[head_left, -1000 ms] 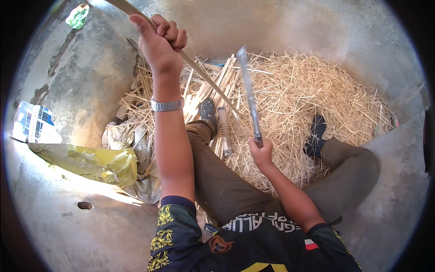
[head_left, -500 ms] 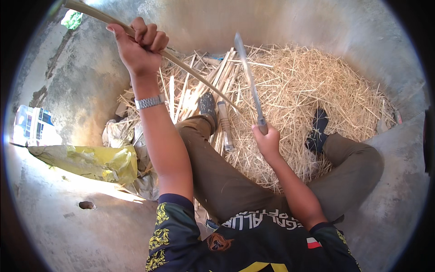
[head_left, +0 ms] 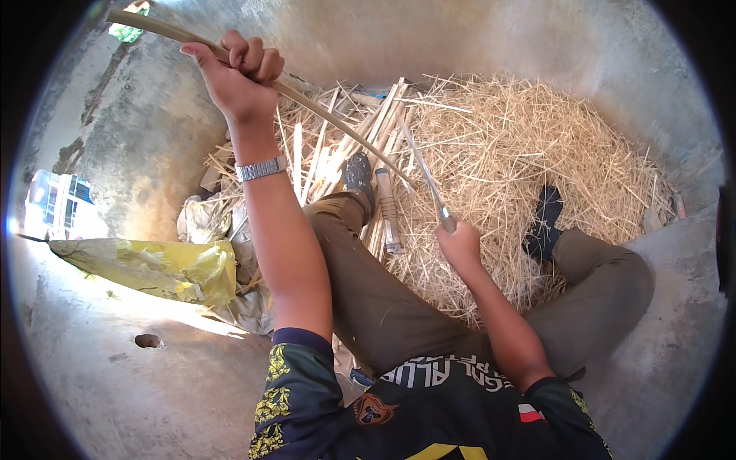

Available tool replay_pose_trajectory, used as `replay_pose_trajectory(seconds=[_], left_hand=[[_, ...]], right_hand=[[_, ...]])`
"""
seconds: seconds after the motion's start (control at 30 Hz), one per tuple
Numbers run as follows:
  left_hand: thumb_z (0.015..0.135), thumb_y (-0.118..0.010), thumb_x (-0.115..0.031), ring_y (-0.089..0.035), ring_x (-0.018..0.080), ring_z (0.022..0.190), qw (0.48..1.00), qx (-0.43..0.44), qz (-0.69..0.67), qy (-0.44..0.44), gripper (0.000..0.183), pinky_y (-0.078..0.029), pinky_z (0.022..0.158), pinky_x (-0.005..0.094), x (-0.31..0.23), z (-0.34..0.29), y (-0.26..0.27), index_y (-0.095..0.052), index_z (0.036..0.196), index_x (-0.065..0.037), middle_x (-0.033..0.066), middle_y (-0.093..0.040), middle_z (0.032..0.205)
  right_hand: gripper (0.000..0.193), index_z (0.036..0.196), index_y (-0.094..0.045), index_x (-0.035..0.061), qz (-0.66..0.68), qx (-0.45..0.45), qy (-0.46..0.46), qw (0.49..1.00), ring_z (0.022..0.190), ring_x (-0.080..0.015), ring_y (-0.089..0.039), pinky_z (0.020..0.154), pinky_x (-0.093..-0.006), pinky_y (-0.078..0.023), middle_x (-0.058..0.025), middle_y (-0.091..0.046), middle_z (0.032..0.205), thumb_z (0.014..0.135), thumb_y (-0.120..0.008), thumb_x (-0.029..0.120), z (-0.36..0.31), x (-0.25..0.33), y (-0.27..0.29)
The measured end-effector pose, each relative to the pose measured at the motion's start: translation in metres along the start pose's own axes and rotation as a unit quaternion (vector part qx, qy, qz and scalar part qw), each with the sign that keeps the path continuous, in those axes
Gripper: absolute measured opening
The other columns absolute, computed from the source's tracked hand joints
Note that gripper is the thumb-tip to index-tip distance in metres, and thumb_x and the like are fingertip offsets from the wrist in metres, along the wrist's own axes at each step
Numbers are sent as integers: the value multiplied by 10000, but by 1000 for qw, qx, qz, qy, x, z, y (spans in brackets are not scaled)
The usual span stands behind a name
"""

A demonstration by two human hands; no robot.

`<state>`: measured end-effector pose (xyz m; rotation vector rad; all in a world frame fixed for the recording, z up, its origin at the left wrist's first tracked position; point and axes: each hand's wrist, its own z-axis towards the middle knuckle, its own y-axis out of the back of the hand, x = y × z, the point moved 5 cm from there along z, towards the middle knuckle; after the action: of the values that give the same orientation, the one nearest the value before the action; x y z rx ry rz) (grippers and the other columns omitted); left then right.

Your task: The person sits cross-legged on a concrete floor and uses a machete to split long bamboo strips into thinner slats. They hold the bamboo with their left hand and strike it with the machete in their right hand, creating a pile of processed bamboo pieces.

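Observation:
My left hand (head_left: 244,80) is raised at the upper left, fingers wrapped round a long, thin bamboo strip (head_left: 323,113). The strip slopes from the upper left down to the middle of the view, its lower end near the knife. In my right hand (head_left: 461,247) is a long, narrow-bladed knife (head_left: 431,181), gripped by its handle. Its blade points up and slightly left, close to the strip's lower end; I cannot tell whether they touch. Between my legs, left of the knife, lies a wooden piece like a sheath (head_left: 389,211), with bands round it.
A heap of pale shavings (head_left: 491,146) covers the ground ahead and around my right foot (head_left: 544,222). Several split strips (head_left: 383,119) lie beyond my left foot (head_left: 357,175). A yellow plastic sack (head_left: 165,268) is at the left. A curved concrete wall (head_left: 498,38) surrounds the spot.
The knife blade has swung down, its tip lower than before, and my right hand has shifted slightly right and down. My left hand keeps its grip on the bamboo strip.

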<state>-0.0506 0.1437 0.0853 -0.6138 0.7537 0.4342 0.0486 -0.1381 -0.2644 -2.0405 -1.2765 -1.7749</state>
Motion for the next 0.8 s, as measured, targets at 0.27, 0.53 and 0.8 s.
replay_pose_trajectory(seconds=[0.27,0.53,0.8], left_hand=[[918,-359,-816,-102,116,498,995,-84,35,-49,701,-120,475,287,1,-1,-3,-285,691,-156,-53,-168,578],[928,-375,-797,-118,111,495,994,-72,52,-61,698,-141,465,284,0,-1,-9,-307,715,-136,-46,-188,589],[941,-336,-796,-177,122,493,970,-181,117,-111,699,-173,475,301,-5,-7,1,-305,751,-124,-31,-217,596]], right_hand=[[221,815,-632,13,194,-45,93,975,577,-129,-541,558,-345,-435,-30,-594,647,920,-684,201,-4,-16,-28],[390,938,-692,-47,-62,-5,11,998,816,-441,-697,750,-496,-533,-260,-698,812,852,-701,333,11,-72,-44],[248,871,-660,-27,200,-92,118,968,591,-99,-512,579,-322,-435,-23,-578,639,904,-708,215,-13,23,-8]])
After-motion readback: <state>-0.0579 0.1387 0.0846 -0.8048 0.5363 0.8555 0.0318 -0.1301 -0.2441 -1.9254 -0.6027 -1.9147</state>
